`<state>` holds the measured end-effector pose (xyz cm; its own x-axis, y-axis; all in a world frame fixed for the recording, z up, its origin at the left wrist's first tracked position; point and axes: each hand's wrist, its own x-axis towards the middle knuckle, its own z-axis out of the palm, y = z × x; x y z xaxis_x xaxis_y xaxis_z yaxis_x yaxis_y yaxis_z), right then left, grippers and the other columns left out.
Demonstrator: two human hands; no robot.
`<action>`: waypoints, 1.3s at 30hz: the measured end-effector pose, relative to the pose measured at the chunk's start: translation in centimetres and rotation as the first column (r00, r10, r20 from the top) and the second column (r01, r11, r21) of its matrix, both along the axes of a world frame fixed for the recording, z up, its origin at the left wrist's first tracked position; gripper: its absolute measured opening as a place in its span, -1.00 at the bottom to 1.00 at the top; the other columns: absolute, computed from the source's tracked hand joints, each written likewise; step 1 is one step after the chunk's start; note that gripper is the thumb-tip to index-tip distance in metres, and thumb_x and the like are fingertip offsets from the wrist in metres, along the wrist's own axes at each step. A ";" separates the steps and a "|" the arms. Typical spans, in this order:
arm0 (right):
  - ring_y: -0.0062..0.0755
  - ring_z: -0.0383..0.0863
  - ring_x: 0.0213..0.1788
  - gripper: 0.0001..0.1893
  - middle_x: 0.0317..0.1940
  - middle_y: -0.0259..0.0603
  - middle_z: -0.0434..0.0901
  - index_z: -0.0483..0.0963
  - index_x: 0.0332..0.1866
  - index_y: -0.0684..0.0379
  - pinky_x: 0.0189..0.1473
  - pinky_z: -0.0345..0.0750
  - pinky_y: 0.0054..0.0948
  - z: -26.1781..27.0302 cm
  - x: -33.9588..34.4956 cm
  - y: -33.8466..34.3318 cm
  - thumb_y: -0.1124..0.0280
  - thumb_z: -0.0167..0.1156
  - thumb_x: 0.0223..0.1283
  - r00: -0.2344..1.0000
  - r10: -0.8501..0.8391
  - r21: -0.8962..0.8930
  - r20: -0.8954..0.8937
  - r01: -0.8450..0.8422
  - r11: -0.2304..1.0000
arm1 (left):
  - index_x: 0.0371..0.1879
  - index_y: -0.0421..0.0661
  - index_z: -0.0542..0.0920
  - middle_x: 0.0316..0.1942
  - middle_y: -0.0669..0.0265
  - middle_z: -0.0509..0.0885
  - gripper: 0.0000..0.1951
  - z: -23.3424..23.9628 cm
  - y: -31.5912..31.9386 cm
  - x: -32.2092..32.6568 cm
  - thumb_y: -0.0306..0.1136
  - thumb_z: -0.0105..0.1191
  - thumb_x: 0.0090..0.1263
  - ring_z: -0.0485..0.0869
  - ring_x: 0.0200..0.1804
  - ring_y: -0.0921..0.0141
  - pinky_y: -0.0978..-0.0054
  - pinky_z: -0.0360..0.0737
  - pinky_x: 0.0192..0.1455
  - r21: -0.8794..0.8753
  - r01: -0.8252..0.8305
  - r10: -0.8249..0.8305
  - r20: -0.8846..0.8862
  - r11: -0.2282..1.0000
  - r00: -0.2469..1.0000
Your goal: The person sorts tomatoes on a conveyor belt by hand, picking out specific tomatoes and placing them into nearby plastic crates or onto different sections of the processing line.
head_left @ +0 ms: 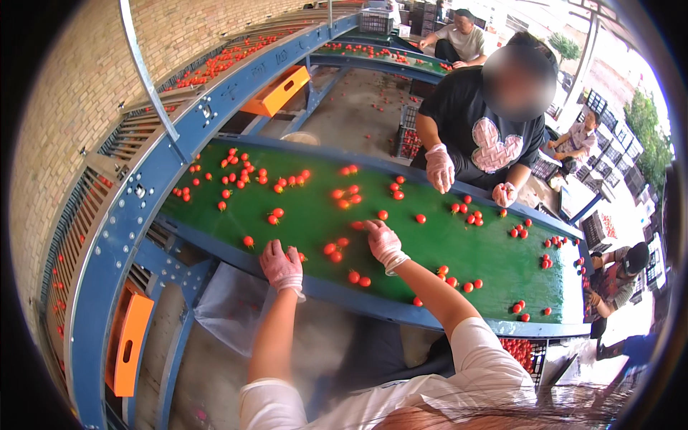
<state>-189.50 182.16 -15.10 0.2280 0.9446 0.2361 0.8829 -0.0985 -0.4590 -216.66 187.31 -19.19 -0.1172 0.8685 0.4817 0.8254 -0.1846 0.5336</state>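
A green conveyor belt carries many small red cherry tomatoes, scattered singly and in clusters. My left hand, in a thin translucent glove, is at the belt's near edge. A tomato shows beside its fingertips, and its palm side is hidden. Farther right, my right hand, gloved alike, reaches over the middle of the belt. Its fingertips are at a blurred tomato; whether they grip it is unclear. Three tomatoes lie between my hands.
Across the belt stands a co-worker, whose gloved hand holds tomatoes. A blue steel frame with a roller line runs along the left. Below the near edge hangs a clear plastic bag. A tomato-filled crate sits under the belt's right end.
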 end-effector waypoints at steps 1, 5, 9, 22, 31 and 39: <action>0.03 0.60 0.06 -0.58 0.14 -0.13 0.54 0.53 0.12 -0.05 0.04 0.59 -0.13 0.3 0.3 1.0 0.53 0.08 0.14 1.000 -0.026 0.033 0.003 0.026 0.999 | 0.07 -0.15 0.52 0.13 0.07 0.56 -0.54 0.1 0.4 0.1 -0.13 0.09 0.27 0.51 0.15 0.06 0.10 0.39 0.28 0.005 -0.001 0.001 -0.005 1.000 1.000; -0.04 0.62 0.02 -0.59 0.12 -0.17 0.55 0.51 0.15 -0.12 -0.01 0.61 -0.17 2.2 -2.6 5.5 0.50 0.07 0.19 0.999 -0.046 0.058 0.005 0.046 0.997 | 0.10 -0.19 0.53 0.16 0.03 0.55 -0.54 -0.9 0.8 -2.1 -0.17 0.08 0.29 0.53 0.12 0.03 0.12 0.43 0.24 0.032 -0.019 0.019 -0.021 0.999 1.000; -0.03 0.64 -0.01 -0.66 0.02 -0.12 0.56 0.53 0.08 -0.11 -0.03 0.62 -0.12 1.2 -1.9 10.9 0.44 0.12 0.19 0.981 -0.050 -0.058 0.188 0.061 0.996 | 0.10 -0.19 0.52 0.14 0.04 0.57 -0.55 0.0 2.3 -2.4 -0.18 0.07 0.31 0.53 0.12 0.02 0.13 0.43 0.23 0.040 0.030 -0.030 -0.017 0.999 0.999; -0.05 0.66 -0.01 -0.44 0.10 -0.08 0.46 0.33 0.27 -0.10 -0.09 0.67 -0.11 1.3 -5.8 16.6 0.10 0.26 0.14 0.927 -0.128 -0.261 0.351 0.229 0.938 | 0.10 -0.20 0.52 0.13 0.03 0.57 -0.55 -2.3 6.0 -5.8 -0.19 0.09 0.29 0.54 0.09 0.00 0.10 0.45 0.20 0.039 0.051 -0.050 -0.002 0.998 0.999; 0.03 0.63 -0.04 -0.71 0.01 0.01 0.50 0.53 -0.05 0.00 -0.02 0.62 -0.07 -1.1 -7.7 16.7 0.23 0.20 0.11 0.983 0.037 -0.318 0.182 0.024 0.948 | 0.13 -0.23 0.50 0.16 -0.02 0.54 -0.53 -2.6 8.5 -7.3 -0.22 0.08 0.29 0.51 0.14 0.00 0.08 0.40 0.27 0.024 0.136 -0.136 0.022 0.990 0.990; 0.00 0.62 -0.02 -0.63 0.12 -0.07 0.43 0.44 0.07 -0.10 -0.03 0.62 -0.06 -1.4 -12.1 22.5 0.27 0.24 0.12 0.987 -0.133 -0.140 0.094 0.145 0.980 | 0.13 -0.24 0.49 0.15 -0.02 0.53 -0.54 -3.2 10.5 -9.4 -0.27 0.08 0.28 0.50 0.13 -0.02 0.07 0.41 0.25 0.046 0.141 -0.143 0.062 0.989 0.988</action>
